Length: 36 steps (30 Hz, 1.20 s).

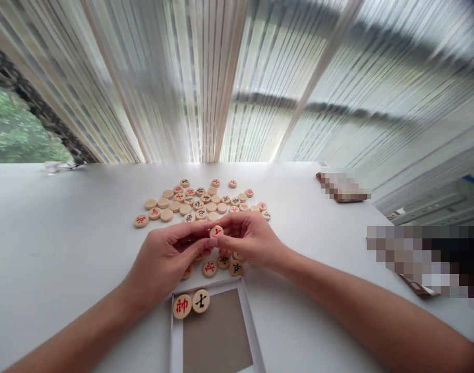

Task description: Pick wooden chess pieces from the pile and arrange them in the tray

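Red-marked disc [216, 231] pinched in fingers of my left hand [161, 254] and right hand [256, 239], marked face toward me, beyond far edge of white box [249, 324].

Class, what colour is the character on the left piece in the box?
Red; the character shows best in the head view.

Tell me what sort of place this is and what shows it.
Probably an indoor room, home or office unclear: a striped curtain hangs against daylight, green foliage shows outside at the left, and round game pieces lie spread on a white table.
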Motion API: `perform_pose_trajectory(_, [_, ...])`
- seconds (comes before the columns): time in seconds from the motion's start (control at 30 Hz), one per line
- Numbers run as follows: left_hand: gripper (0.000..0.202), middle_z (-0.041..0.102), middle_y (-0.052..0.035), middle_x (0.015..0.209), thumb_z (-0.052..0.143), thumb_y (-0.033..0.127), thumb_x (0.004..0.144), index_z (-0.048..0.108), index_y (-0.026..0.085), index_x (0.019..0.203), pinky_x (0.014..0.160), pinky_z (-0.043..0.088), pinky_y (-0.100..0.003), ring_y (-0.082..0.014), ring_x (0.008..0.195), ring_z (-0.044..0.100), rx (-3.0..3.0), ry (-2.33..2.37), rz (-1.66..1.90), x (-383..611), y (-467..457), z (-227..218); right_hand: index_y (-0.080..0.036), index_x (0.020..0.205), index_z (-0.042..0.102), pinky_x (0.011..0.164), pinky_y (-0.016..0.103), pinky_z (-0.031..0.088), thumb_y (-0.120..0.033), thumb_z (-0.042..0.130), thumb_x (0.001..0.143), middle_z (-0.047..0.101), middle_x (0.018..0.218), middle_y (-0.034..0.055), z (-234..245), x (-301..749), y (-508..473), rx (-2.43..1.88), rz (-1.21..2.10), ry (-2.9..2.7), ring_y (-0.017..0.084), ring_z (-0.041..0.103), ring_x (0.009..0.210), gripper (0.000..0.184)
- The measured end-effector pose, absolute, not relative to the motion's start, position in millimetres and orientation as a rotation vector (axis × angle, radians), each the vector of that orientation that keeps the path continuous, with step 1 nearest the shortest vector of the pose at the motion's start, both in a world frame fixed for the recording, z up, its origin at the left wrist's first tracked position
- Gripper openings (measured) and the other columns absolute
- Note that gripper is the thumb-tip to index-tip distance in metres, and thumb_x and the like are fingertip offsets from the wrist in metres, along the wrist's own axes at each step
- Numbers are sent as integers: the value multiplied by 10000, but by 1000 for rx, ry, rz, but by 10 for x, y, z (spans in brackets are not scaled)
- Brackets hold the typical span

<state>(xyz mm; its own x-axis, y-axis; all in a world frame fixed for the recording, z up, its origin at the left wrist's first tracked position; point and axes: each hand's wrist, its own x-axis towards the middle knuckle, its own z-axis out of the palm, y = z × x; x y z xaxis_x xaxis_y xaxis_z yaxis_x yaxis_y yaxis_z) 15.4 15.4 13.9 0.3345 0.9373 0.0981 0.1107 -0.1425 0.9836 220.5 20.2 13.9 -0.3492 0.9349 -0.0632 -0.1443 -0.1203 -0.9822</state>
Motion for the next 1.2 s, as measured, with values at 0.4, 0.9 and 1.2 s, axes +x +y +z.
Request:
perform_pose_trajectory(0.4, [227, 828, -37, 798, 834, 194, 858, 849, 175, 1083, 794, 682, -259, -213, 864, 820, 1497, 891, 1035, 210, 121, 186, -149, 842, 800, 508, 199, 535, -385, 881, 826, 737, 642, 9, 167, 2222, 151, -966, 1436, -1468, 118, 658, 536, 250])
perform_pose_trajectory(0.9, [236, 853, -51, 847, 811, 276, 896, 854, 176, 1105, 667, 672, -189, -177, 736, 813, 1499, 989, 1055, 197, 154, 210, -155, 1021, 826, 608, 235, 579, -308, 970, 703, 805, 787, 44, 50, 2191, 182, -860, 1540, -1355, 162, 742, 701, 381])
perform_pose_trajectory(1.2, [225, 858, -74, 886, 814, 289, 873, 855, 155, 1049, 699, 704, -262, -217, 745, 828, 1482, 986, 1049, 199, 145, 205, -150, 929, 801, 539, 224, 509, -392, 952, 721, 750, 721, 15, 78, 2196, 157, -963, 1438, -1419, 125, 646, 598, 353])
